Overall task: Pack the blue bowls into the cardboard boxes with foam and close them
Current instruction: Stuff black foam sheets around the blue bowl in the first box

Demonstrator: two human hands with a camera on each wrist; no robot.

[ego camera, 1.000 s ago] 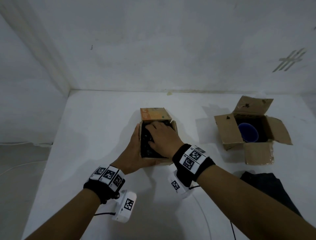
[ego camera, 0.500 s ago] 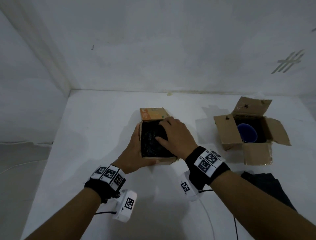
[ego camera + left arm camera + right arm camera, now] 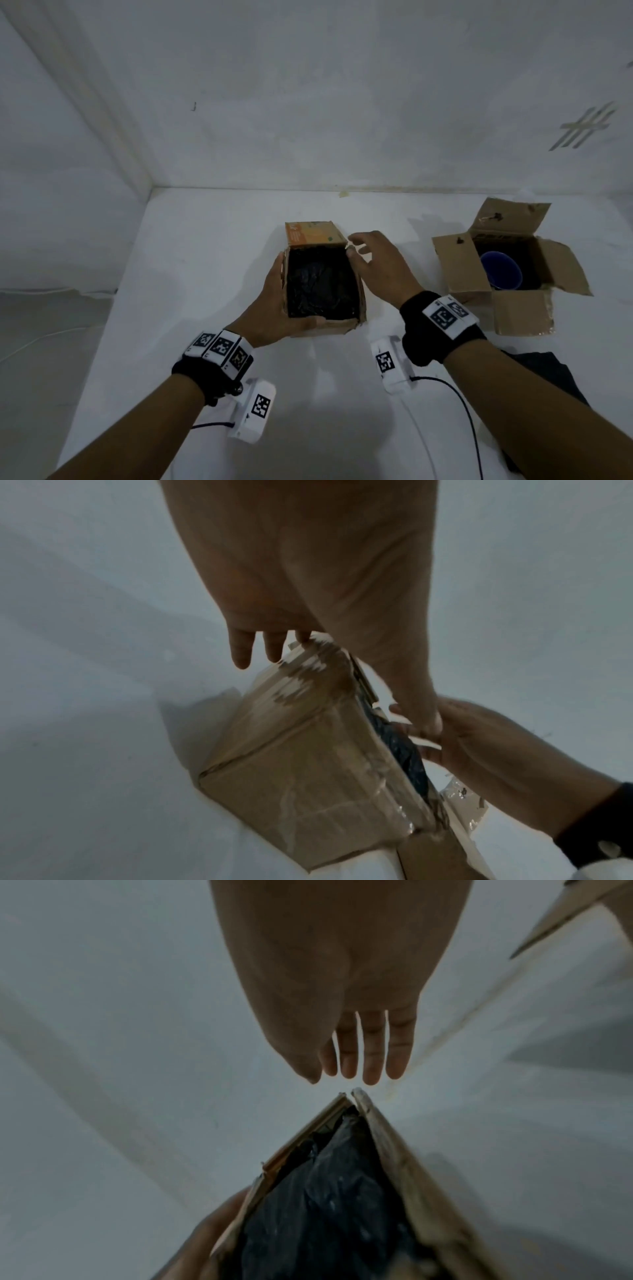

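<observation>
Okay, my left hand (image 3: 274,308) cups the near-left corner of the small cardboard box (image 3: 329,325) at the middle of the white table (image 3: 205,260), fingers laid flat and together along its left wall, thumb stretched across the near rim. Black foam (image 3: 320,281) fills the box right up to the opening, and the orange-printed flap (image 3: 313,233) at the far side stands up. My right hand (image 3: 380,267) hovers just beside the box's right wall, fingers loosely straight and slightly apart, holding nothing; from the right wrist view the fingertips (image 3: 371,1074) hang just past the far corner of the box, not touching it. Off to the right, well apart, the second cardboard box (image 3: 513,308) sits with all four flaps splayed, and the blue bowl (image 3: 501,274) rests inside it against dark lining. Near my right forearm, a dark folded sheet (image 3: 544,373) lies on the table.
</observation>
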